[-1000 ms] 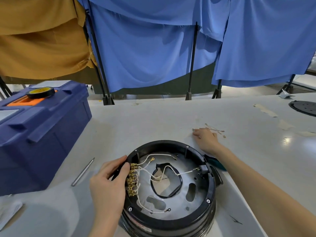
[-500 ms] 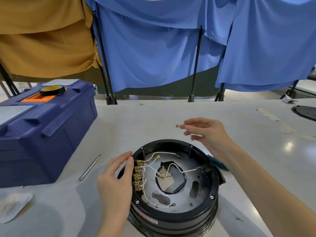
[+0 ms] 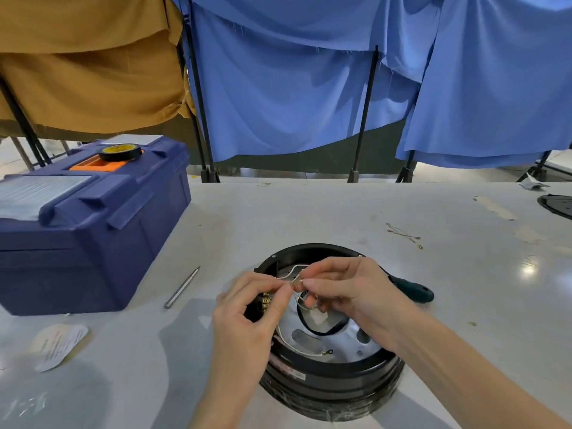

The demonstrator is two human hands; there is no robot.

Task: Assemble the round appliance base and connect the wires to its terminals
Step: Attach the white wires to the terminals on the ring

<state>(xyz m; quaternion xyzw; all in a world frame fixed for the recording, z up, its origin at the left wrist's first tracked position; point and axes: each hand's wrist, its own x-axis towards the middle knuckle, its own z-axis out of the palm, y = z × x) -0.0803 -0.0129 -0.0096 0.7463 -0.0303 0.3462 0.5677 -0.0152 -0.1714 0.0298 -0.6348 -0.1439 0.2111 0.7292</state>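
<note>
The round black appliance base (image 3: 334, 382) sits open side up on the white table near me. Inside lie white wires (image 3: 297, 346) ending in ring lugs, and a row of brass terminals (image 3: 266, 301) lines its left wall. Over the base, my left hand (image 3: 247, 317) pinches the end of a white wire between thumb and forefinger. Fingertip to fingertip with it, my right hand (image 3: 349, 289) pinches a small brass part (image 3: 296, 281) against that wire end. The hands hide much of the base's upper half.
A dark blue toolbox (image 3: 86, 230) with a tape roll (image 3: 120, 151) on top stands at the left. A metal pin (image 3: 182, 287) lies beside the base, a green-handled screwdriver (image 3: 411, 291) at its right. Loose wires (image 3: 404, 235) lie farther back, a black disc (image 3: 557, 205) at the far right, a paper label (image 3: 58, 345) at the near left.
My right hand lifted a small brass part from the table behind the base and brought it over the base. My left hand left the rim and took up a wire end to meet it.
</note>
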